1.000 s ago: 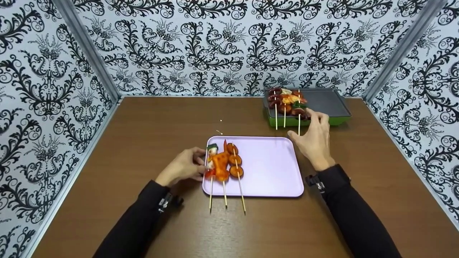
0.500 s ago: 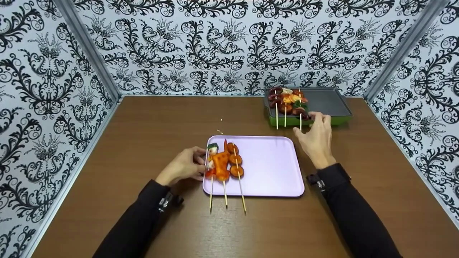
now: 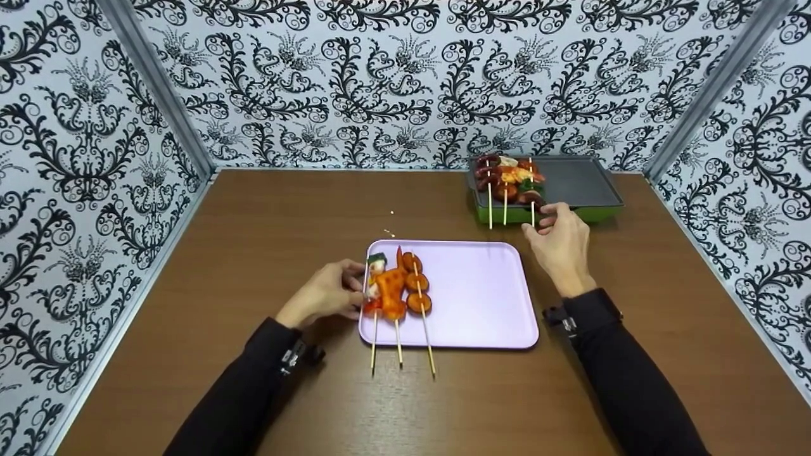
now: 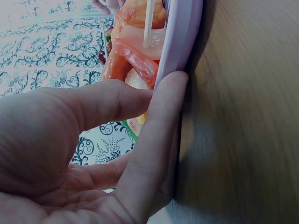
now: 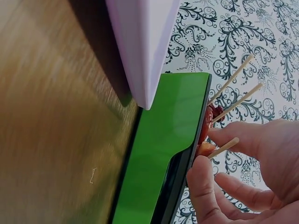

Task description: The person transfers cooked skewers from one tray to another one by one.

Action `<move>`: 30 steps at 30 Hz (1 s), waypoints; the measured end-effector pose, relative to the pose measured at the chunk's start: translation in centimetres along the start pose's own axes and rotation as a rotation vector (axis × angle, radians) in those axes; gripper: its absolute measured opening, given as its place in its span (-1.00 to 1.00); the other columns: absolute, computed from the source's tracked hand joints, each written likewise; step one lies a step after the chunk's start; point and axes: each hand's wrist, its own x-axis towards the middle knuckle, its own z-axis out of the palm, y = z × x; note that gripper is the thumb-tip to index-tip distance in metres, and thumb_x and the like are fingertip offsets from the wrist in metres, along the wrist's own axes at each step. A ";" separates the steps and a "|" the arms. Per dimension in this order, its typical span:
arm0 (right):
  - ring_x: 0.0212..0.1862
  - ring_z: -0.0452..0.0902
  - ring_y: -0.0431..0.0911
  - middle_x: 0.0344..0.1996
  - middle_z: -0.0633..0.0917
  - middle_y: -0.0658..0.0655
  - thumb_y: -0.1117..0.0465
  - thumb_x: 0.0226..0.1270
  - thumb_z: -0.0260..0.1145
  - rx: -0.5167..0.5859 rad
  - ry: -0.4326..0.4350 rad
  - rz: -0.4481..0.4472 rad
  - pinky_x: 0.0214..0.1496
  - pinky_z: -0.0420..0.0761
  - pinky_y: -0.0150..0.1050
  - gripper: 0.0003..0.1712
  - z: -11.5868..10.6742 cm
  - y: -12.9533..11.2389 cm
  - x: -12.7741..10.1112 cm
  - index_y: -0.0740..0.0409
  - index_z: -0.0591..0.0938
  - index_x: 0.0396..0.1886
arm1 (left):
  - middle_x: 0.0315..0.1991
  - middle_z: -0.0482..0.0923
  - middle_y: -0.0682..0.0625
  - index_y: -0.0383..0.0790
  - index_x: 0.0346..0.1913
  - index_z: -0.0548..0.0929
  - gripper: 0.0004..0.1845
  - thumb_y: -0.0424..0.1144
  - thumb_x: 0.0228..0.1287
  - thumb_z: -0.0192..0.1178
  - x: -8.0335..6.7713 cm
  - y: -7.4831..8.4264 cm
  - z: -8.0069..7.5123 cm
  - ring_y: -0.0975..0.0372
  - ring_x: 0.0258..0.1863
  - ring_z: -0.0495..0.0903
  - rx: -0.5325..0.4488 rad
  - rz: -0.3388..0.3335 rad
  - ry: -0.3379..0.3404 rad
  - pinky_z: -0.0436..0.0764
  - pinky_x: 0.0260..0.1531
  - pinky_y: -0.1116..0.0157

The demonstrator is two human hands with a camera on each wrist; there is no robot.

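Observation:
A lilac tray (image 3: 469, 297) lies mid-table with three food skewers (image 3: 396, 288) on its left part. My left hand (image 3: 353, 288) grips the tray's left rim (image 4: 182, 37), one finger lying along it beside the orange food (image 4: 133, 56). At the back right stands a green grill pan (image 3: 570, 183) with three more skewers (image 3: 510, 180) on its left side. My right hand (image 3: 542, 224) is at the pan's front edge. Its thumb and forefinger pinch the rightmost skewer's stick (image 5: 223, 148).
Patterned walls close the brown table (image 3: 285, 209) on three sides. The tray's right half and the grill's right half are bare. The tray skewers' sticks (image 3: 399, 354) stick out over its near edge. The green pan wall (image 5: 168, 149) stands just behind the tray's corner (image 5: 145, 42).
My right hand has moved forward from the tray's far right corner to the grill's front edge and its fingers have curled onto the rightmost skewer's stick. The left hand has stayed put.

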 end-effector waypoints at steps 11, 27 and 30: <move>-0.36 0.76 0.00 -0.39 0.82 0.12 0.05 0.36 0.49 -0.003 -0.091 0.106 -0.19 0.75 -0.06 -0.71 -1.0 -0.2 0.5 0.18 0.80 -0.12 | -0.12 0.55 -0.27 -0.35 0.40 0.45 -0.34 -0.55 0.22 0.36 0.1 -0.1 0.0 0.02 -0.37 0.74 0.001 0.016 -0.008 0.87 -0.36 0.07; -0.26 0.81 0.07 -0.31 0.84 0.16 0.00 0.31 0.55 0.119 -0.264 0.264 -0.42 0.67 -0.39 -0.70 -2.3 0.2 1.6 0.12 0.84 -0.15 | -0.10 0.56 -0.28 -0.33 0.41 0.45 -0.32 -0.56 0.21 0.38 0.0 -0.1 0.0 0.00 -0.36 0.75 0.001 0.001 0.001 0.87 -0.36 0.07; -0.29 0.82 0.03 -0.28 0.84 0.18 0.03 0.31 0.55 0.181 -0.296 0.308 -0.41 0.71 -0.42 -0.67 -2.5 0.2 1.7 0.17 0.83 -0.10 | -0.09 0.56 -0.29 -0.34 0.41 0.44 -0.32 -0.56 0.22 0.37 0.1 -0.1 0.0 0.00 -0.35 0.75 0.001 0.006 -0.003 0.87 -0.35 0.08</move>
